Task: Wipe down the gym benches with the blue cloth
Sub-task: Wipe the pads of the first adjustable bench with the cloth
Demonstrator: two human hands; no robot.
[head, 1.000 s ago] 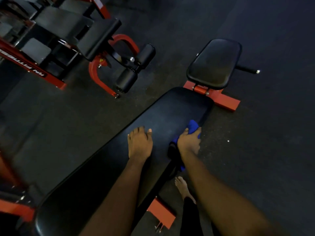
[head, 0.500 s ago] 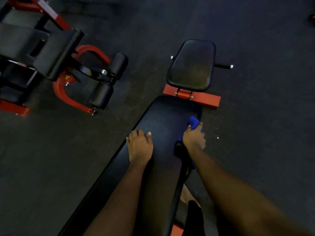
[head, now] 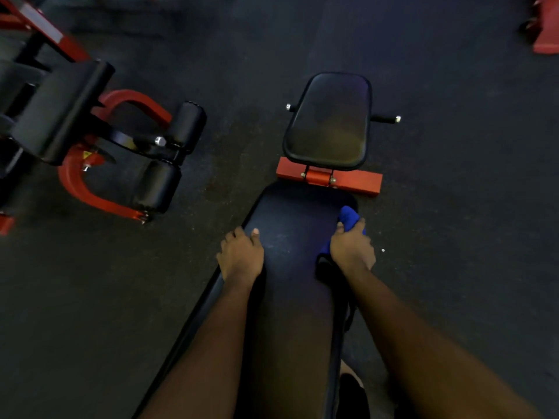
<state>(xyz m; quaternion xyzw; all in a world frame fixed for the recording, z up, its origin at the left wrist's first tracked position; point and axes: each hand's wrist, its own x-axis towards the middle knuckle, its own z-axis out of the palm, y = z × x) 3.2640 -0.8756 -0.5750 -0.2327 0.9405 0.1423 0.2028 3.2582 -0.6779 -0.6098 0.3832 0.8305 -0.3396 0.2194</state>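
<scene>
A long black padded bench back (head: 296, 237) runs from the bottom of the view toward the middle. Beyond its far end sits the smaller black seat pad (head: 329, 122) above a red base bar (head: 357, 182). My right hand (head: 352, 247) grips the blue cloth (head: 348, 217) against the bench's right edge near the far corner, with the cloth sticking out past my fingers. My left hand (head: 242, 255) rests on the left edge of the pad, fingers curled over the side and thumb lying on top.
A red and black machine with two black roller pads (head: 169, 158) stands on the dark rubber floor to the left. A red frame piece (head: 546, 25) shows at the top right corner. My foot (head: 351, 370) is on the floor by the bench's right side.
The view has swung so the bench now points straight ahead. My right hand with the cloth has slid along the right edge toward the far corner. My left hand has moved to the left edge.
</scene>
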